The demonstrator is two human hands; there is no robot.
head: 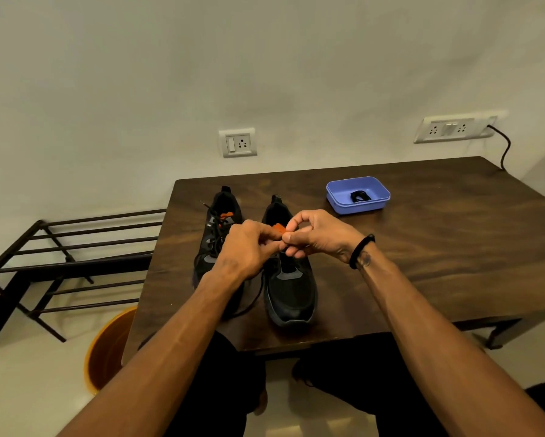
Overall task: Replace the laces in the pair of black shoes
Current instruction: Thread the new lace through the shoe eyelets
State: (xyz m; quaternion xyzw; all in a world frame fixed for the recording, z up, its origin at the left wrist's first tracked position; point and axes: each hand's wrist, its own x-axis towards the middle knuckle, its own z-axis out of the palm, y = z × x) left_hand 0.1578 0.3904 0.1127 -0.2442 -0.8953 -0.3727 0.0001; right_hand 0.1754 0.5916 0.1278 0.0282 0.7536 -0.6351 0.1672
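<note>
Two black shoes stand side by side on the dark wooden table (422, 247), toes toward me. The left shoe (216, 228) has a loose black lace threaded through it. Over the right shoe (291, 291) my left hand (249, 247) and my right hand (315, 234) meet, fingers curled and pinching at its tongue area beside an orange tag (278, 230). What they pinch is hidden by the fingers; it looks like that shoe's lace. A black lace (252, 302) trails from under my left hand toward the table's front edge.
A purple tray (337, 197) at the back of the table holds a coiled black lace (359, 196). A black metal rack (60, 257) stands to the left, an orange bin (107, 345) on the floor by the table corner. Wall sockets and a black cable sit behind.
</note>
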